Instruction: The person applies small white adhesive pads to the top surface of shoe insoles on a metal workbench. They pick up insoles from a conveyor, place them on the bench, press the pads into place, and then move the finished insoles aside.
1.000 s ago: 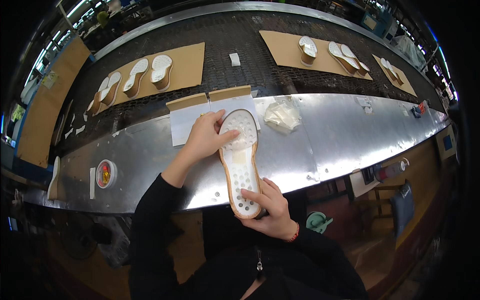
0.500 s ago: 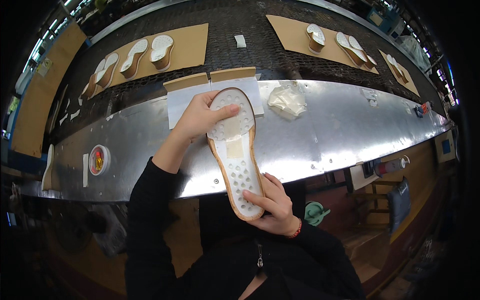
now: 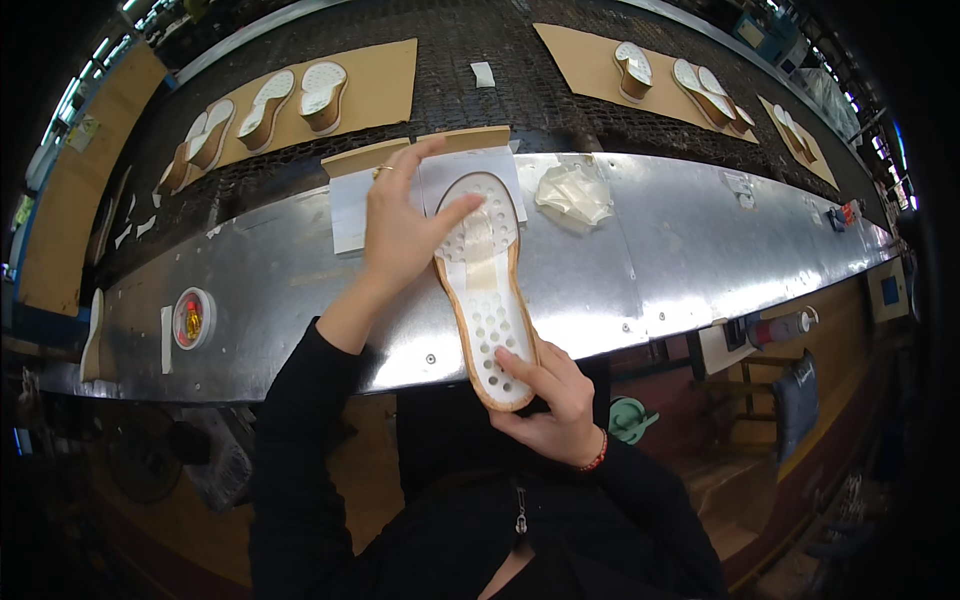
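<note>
A shoe sole [image 3: 497, 285] with a white dimpled face and a tan rim is held above the near edge of the metal table, toe end away from me. My right hand [image 3: 556, 398] grips its heel end, thumb on the white face and fingers wrapped beneath. A pale, semi-transparent strip [image 3: 487, 272] runs along the middle of the sole. Beside the toe end, my left hand [image 3: 402, 220] is open, fingers lifted and spread, with the thumb reaching over the white face near the strip's far end. Whether that thumb touches the sole, I cannot tell.
Two paper-lined trays [image 3: 362, 205] and a crumpled pale sheet [image 3: 573, 196] lie on the metal table [image 3: 690, 255]. At left is a white tub [image 3: 194, 318] with red and yellow contents. Beyond, wedge soles [image 3: 323, 97] rest on cardboard over a dark mesh belt [image 3: 455, 55].
My left hand has let go of the toe end and its fingers have opened and risen. The sole has shifted slightly right and away from me, still in my right hand.
</note>
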`<state>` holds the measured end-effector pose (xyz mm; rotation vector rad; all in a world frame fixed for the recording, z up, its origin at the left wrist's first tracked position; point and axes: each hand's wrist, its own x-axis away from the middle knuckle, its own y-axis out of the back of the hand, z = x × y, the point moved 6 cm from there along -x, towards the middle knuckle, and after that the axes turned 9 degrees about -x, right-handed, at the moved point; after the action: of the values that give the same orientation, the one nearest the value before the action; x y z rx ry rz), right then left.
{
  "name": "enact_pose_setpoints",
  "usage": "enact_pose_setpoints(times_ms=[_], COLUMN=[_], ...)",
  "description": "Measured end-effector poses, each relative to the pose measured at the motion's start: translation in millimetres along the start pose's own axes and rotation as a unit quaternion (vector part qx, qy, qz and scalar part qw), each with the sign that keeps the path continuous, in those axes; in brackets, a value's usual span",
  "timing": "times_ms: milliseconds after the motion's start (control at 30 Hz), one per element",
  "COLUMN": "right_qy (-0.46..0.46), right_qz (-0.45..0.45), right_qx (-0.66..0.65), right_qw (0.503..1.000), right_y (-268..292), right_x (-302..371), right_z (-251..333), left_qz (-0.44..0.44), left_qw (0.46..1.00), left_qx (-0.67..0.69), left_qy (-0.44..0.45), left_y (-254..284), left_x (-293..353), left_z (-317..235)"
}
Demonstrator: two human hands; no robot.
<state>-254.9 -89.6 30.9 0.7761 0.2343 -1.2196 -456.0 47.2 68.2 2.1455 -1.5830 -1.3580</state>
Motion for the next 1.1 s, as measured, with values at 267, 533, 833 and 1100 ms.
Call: enact_pose_setpoints(times_ms=[267,533,833,1100], right_qy=[-0.007,0.023,-0.058,0.054], right_qz=[-0.03,-0.025,-0.008,-0.06], right_qx=[-0.024,-0.012,0.004,-0.024], right_qw=[0.999,0.999,0.998,0.996], right_y=[-10,-9,-9,37], right_x=[-25,-34,-26,-42], right_z=[-19,-16,-14,19], left_qz=[0.003,0.013,0.0,-0.058], left_qw=[0.994,0.994,0.994,0.983], left_qx=[0.026,0.032,0.044,0.113], left_qy=[0.105,0.101,0.102,0.134], left_y=[14,16,26,52], left_x=[-2,-1,-2,-9], left_z=[41,44,53,77])
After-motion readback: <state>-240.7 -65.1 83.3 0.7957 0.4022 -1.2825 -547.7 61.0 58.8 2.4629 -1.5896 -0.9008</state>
